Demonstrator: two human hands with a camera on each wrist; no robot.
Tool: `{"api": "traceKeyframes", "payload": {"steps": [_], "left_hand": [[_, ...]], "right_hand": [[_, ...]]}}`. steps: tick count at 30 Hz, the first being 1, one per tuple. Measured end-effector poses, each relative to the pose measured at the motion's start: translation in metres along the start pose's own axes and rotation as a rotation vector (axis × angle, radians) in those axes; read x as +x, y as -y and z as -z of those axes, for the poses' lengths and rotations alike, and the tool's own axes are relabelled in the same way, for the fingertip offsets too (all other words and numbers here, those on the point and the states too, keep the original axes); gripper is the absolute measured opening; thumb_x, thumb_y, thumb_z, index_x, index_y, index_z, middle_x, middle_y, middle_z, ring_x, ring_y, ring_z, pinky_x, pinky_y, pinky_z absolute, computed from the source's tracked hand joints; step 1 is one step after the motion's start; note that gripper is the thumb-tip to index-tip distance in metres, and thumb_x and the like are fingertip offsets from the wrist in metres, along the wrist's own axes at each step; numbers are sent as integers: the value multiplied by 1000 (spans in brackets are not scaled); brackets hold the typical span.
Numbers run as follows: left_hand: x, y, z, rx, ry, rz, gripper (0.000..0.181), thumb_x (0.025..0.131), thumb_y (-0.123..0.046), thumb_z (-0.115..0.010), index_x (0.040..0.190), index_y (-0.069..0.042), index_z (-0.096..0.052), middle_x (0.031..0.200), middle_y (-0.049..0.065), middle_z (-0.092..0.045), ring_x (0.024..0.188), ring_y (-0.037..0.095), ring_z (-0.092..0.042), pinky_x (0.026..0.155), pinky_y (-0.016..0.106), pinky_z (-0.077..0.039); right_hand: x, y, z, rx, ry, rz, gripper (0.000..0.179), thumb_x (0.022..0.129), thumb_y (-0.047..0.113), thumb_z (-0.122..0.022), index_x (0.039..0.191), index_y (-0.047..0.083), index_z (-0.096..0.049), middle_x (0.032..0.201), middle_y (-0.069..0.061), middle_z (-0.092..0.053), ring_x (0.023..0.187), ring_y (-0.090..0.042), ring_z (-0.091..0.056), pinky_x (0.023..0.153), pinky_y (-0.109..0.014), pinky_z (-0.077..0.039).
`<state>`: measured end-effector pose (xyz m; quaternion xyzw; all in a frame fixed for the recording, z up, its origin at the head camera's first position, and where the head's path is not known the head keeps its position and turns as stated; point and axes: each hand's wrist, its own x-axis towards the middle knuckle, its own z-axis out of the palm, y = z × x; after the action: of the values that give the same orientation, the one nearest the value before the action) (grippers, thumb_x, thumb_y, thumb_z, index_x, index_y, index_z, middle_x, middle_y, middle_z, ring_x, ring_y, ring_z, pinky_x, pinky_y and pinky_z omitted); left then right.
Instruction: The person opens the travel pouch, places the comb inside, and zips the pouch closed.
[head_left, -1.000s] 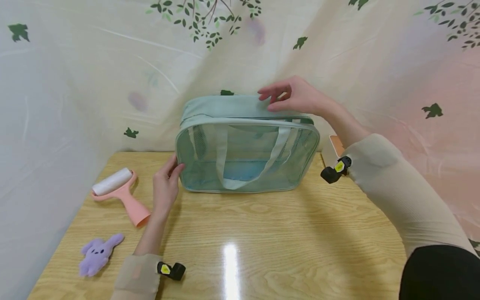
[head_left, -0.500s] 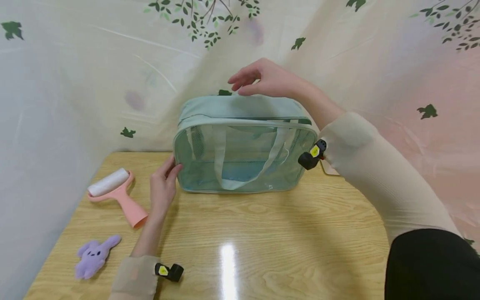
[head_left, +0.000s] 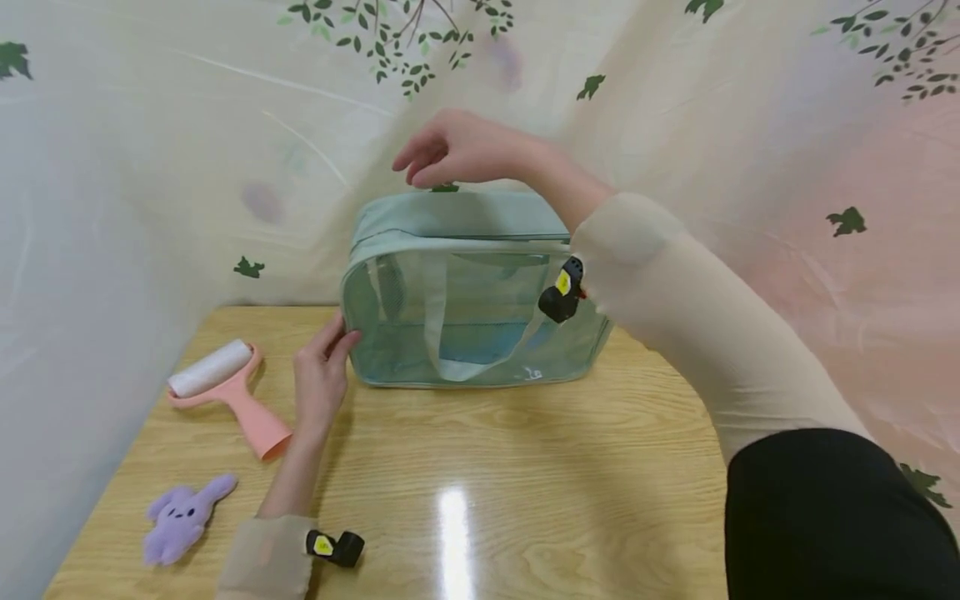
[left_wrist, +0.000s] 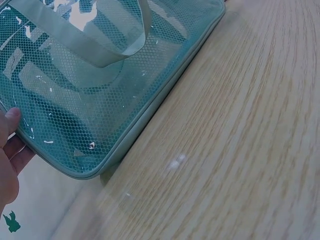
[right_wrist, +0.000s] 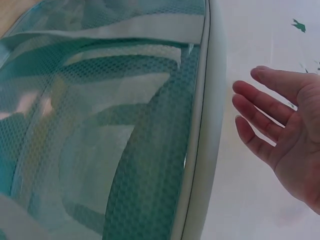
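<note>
A see-through green zip bag (head_left: 465, 218) with pale fabric handles (head_left: 437, 312) stands upright at the back of the table. My left hand (head_left: 321, 379) grips its lower left edge. In the left wrist view, the thumb of that hand (left_wrist: 6, 167) lies on the front of the bag (left_wrist: 107, 107), with fingers behind the edge. Above the bag's top, toward its left, hovers my right hand (head_left: 468, 150), its fingers loosely bent around nothing. The right wrist view has this hand (right_wrist: 295, 135) apart from the bag (right_wrist: 150, 150). My right forearm hides the bag's upper right corner.
A pink-handled lint roller (head_left: 243, 400) lies left of my left forearm. Nearer the front sits a small purple plush toy (head_left: 180, 523). Behind the wooden table (head_left: 555, 467) hangs a leaf-print cloth (head_left: 247, 150).
My right hand has risen off the bag's top right and swept left above it. Its forearm now covers the pale item seen earlier at right. The left hand keeps its grip on the bag.
</note>
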<state>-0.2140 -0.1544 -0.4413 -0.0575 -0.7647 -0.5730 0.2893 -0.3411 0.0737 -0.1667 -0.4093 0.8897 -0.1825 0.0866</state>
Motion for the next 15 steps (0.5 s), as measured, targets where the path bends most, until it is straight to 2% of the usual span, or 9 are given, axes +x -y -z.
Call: {"api": "traceKeyframes", "payload": {"steps": [4, 10, 15], "left_hand": [[-1, 2, 1, 14, -11, 17, 35, 98, -3, -67, 132, -5, -69, 122, 21, -73, 93, -5, -66, 76, 2, -48], [0, 3, 0, -7, -12, 15, 35, 98, -3, -67, 133, -4, -68, 125, 21, -72, 95, -19, -60, 78, 1, -48], [2, 4, -1, -30, -16, 4, 35, 98, -2, -66, 133, -2, -68, 125, 23, -71, 96, -20, -60, 79, 1, -48]], "right_hand": [[16, 12, -7, -26, 55, -1, 42, 104, 29, -60, 144, 18, -61, 135, 1, -70, 119, -9, -64, 99, -28, -53], [35, 20, -18, -6, 144, 40, 37, 102, 20, -62, 138, 14, -66, 129, -2, -73, 112, -8, -67, 94, -25, -55], [46, 23, -26, 3, 208, 57, 35, 101, 14, -62, 134, 7, -68, 126, -6, -74, 111, -8, -66, 92, -22, -52]]}}
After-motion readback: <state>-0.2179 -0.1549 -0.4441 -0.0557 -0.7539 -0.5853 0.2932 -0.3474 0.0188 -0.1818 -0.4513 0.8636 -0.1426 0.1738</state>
